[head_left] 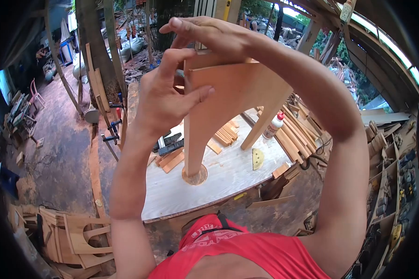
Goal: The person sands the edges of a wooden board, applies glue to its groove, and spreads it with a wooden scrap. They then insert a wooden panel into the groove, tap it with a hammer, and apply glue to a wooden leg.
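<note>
A pale wooden frame [226, 90] with an arched panel and two legs stands upright on a white work surface [228, 172]. Its nearer leg rests at a round brown patch or disc [194, 176]. My left hand [165, 90] grips the panel's upper left corner, thumb on the near face and fingers curled round the edge. Across the top edge lies my right hand [214, 35], palm down with fingers stretched out to the left. Whether anything is under the right palm is hidden.
A white glue bottle with a red cap [273, 124], wood strips [293, 135] and a yellow half-round piece [257, 159] lie on the work surface. Clamps [111, 132] are at the left. Cut wooden parts [74, 237] are stacked lower left; tool shelves [393, 181] line the right.
</note>
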`<state>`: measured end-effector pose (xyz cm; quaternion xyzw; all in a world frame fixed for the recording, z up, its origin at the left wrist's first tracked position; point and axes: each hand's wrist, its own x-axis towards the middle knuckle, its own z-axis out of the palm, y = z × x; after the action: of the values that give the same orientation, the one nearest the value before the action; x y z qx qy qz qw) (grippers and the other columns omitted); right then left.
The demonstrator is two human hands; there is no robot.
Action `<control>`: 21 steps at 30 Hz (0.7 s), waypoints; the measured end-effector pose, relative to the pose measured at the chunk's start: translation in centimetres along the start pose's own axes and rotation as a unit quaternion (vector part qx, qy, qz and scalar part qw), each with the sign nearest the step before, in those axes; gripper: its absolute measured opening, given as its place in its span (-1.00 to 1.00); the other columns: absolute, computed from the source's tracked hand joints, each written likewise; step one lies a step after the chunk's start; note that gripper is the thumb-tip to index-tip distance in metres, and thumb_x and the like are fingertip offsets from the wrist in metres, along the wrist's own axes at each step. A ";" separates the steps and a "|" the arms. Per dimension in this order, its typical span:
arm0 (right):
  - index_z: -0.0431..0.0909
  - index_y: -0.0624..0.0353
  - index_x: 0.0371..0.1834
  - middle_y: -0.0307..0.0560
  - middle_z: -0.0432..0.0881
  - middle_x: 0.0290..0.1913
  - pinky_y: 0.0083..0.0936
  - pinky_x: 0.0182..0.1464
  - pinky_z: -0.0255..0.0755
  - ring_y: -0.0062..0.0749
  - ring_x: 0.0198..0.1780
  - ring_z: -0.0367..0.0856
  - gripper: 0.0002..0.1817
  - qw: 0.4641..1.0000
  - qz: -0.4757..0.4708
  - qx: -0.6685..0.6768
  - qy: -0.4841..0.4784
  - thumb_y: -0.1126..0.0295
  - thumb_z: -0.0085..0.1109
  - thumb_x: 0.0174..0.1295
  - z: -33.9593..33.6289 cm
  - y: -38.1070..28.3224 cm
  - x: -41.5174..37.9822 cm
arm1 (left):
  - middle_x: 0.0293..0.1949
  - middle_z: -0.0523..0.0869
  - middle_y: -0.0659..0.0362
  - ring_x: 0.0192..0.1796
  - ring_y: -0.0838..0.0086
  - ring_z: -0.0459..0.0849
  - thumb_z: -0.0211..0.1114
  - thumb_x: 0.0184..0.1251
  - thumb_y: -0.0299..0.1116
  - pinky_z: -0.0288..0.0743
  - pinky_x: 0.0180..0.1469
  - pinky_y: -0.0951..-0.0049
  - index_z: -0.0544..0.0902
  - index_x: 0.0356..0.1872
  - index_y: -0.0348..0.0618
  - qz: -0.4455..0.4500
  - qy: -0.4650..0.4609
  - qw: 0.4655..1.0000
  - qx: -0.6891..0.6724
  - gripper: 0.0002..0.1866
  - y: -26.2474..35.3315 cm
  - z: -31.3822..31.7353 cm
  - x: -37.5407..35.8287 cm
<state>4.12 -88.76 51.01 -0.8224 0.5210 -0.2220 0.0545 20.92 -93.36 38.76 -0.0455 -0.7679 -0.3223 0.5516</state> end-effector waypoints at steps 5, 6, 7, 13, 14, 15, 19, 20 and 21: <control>0.43 0.14 0.48 0.17 0.71 0.14 -0.18 0.37 0.46 -0.08 0.21 0.67 -0.21 0.992 0.049 0.092 0.071 -0.31 -0.23 0.56 -2.9 0.6 3.0 | -0.16 0.81 0.05 -0.26 0.34 0.88 0.66 0.11 -0.31 0.75 -0.34 0.44 0.47 0.18 -0.05 -0.013 0.008 1.000 0.004 -0.35 -0.6 -0.4 0.4; 0.40 0.15 0.49 0.19 0.70 0.15 -0.18 0.37 0.46 -0.07 0.22 0.67 -0.24 0.998 0.012 0.031 0.049 -0.26 -0.16 0.55 -2.4 0.9 3.4 | -0.16 0.82 0.05 -0.27 0.35 0.88 0.66 0.10 -0.31 0.75 -0.34 0.43 0.47 0.18 -0.05 -0.018 0.006 1.000 0.015 -0.35 -0.5 -0.6 0.3; 0.38 0.15 0.50 0.20 0.69 0.17 -0.17 0.36 0.47 -0.06 0.22 0.67 -0.27 0.999 -0.028 -0.031 0.028 -0.21 -0.10 0.54 -1.8 1.2 3.7 | -0.15 0.82 0.06 -0.27 0.35 0.87 0.66 0.10 -0.31 0.75 -0.34 0.42 0.48 0.17 -0.05 -0.022 0.004 0.999 0.027 -0.35 -0.2 -0.7 0.4; 0.42 0.24 0.36 0.23 0.67 0.13 -0.16 0.22 0.50 -0.04 0.13 0.66 -0.36 0.998 -0.031 -0.055 -0.026 -0.14 -0.05 0.56 0.6 -0.6 1.9 | -0.01 0.77 0.02 -0.15 0.39 0.84 0.65 0.14 -0.45 0.81 -0.22 0.44 0.42 0.23 -0.17 0.009 -0.016 1.000 0.015 -0.32 -0.7 -0.8 0.2; 0.49 0.27 0.27 0.21 0.68 0.10 -0.15 0.16 0.50 -0.05 0.07 0.67 -0.32 0.997 0.044 0.060 -0.015 -0.20 -0.16 0.59 0.7 -1.6 1.5 | -0.01 0.77 0.02 -0.14 0.39 0.84 0.65 0.15 -0.43 0.80 -0.22 0.43 0.42 0.23 -0.17 0.017 -0.020 1.000 0.015 -0.32 -0.7 -0.8 0.3; 0.49 0.28 0.24 0.19 0.68 0.07 -0.15 0.15 0.49 -0.05 0.05 0.66 -0.29 0.995 0.059 0.079 -0.023 -0.23 -0.21 0.59 0.7 -1.8 1.4 | 0.00 0.78 0.02 -0.14 0.40 0.84 0.65 0.16 -0.41 0.80 -0.22 0.42 0.42 0.23 -0.16 0.030 -0.024 0.999 0.016 -0.33 -0.7 -1.0 0.5; 0.49 0.31 0.16 0.15 0.66 0.02 -0.15 0.13 0.47 -0.10 0.02 0.63 -0.22 0.996 0.076 0.036 -0.008 -0.31 -0.29 0.57 0.8 -2.7 1.0 | -0.02 0.79 0.01 -0.15 0.44 0.84 0.65 0.16 -0.36 0.78 -0.22 0.42 0.42 0.23 -0.15 0.017 -0.017 0.998 0.052 -0.32 -0.4 -1.0 0.3; 0.50 0.31 0.15 0.14 0.66 0.01 -0.16 0.13 0.47 -0.11 0.02 0.62 -0.22 0.998 0.068 -0.004 0.011 -0.30 -0.28 0.57 0.6 -2.8 1.0 | -0.03 0.80 0.01 -0.15 0.45 0.84 0.65 0.15 -0.36 0.78 -0.22 0.42 0.42 0.24 -0.14 0.012 -0.022 0.998 0.064 -0.31 -0.7 -1.2 0.5; 0.50 0.31 0.16 0.12 0.65 0.01 -0.17 0.13 0.46 -0.12 0.03 0.61 -0.20 0.997 0.015 -0.054 0.058 -0.33 -0.29 0.56 0.6 -1.6 1.5 | -0.04 0.80 0.01 -0.16 0.46 0.83 0.65 0.15 -0.36 0.77 -0.22 0.43 0.42 0.25 -0.14 0.006 -0.029 0.997 0.077 -0.30 -0.9 -1.3 0.6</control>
<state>6.22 -89.39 51.48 -0.8019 0.5471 -0.2395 -0.0169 21.39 -94.97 39.19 -0.0165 -0.8057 -0.2578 0.5331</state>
